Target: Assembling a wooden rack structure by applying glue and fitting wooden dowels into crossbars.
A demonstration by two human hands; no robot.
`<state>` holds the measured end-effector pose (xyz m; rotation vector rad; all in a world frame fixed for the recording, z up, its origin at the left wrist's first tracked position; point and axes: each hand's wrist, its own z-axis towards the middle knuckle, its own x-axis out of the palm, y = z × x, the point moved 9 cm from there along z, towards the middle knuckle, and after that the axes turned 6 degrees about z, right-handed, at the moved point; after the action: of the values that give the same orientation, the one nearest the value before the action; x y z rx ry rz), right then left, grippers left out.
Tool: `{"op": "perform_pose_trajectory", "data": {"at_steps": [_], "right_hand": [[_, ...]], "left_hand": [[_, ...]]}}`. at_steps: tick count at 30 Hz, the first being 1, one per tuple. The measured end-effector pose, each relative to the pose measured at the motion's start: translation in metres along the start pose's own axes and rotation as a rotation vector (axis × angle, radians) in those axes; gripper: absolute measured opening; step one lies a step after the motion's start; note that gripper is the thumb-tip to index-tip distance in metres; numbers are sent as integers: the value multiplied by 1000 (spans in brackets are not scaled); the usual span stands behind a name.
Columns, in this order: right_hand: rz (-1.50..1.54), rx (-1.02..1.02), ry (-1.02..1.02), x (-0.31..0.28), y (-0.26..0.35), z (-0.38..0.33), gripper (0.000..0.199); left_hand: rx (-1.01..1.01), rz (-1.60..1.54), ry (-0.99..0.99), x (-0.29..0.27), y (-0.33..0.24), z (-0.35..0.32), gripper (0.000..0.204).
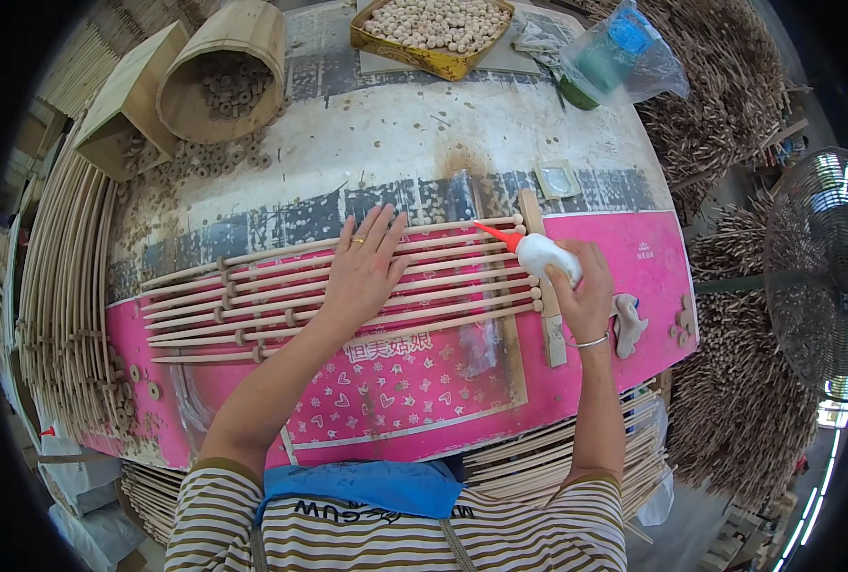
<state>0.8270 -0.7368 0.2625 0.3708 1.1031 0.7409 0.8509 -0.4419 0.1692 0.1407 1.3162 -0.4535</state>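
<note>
Fingers of the right hand (pixel 588 297) wrap a white squeeze bottle (pixel 546 255), grasping it firmly with its orange nozzle (pixel 493 234) aimed left and slightly up, away from the wrist. The nozzle tip sits right at the right-hand ends of a row of thin wooden rods (pixel 281 296), which lie side by side on the table with their long axes running left to right, fanning a little toward the left. So the rods stretch away leftward from the bottle, and the right hand is the nearer one to their ends. A flat wooden slat (pixel 548 315) lies crosswise just beneath that grip, butting against the rod ends.

Further left, the left hand (pixel 365 270) lies released and flat, fingers spread, pressing down on the middle of the rods; it grasps nothing. Small wooden rings (pixel 220 315) are threaded on the rods beyond it. Under everything is a pink printed sheet (pixel 395 400). Far above the grip sit a yellow tray of wooden beads (pixel 434 29) and a tipped wooden bucket (pixel 222 71).
</note>
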Motion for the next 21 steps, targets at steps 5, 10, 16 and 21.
{"op": "perform_pose_trajectory", "data": {"at_steps": [5, 10, 16, 21], "right_hand": [[-6, 41, 7, -1, -2, -6, 32], [54, 49, -44, -8, -7, -13, 32], [35, 46, -36, -6, -5, -19, 33], [23, 55, -27, -4, -2, -23, 32]], "left_hand": [[1, 2, -6, 0, 0, 0, 59], [4, 9, -2, 1, 0, 0, 59], [2, 16, 3, 1, -1, 0, 59], [1, 16, 2, 2, 0, 0, 59]]}}
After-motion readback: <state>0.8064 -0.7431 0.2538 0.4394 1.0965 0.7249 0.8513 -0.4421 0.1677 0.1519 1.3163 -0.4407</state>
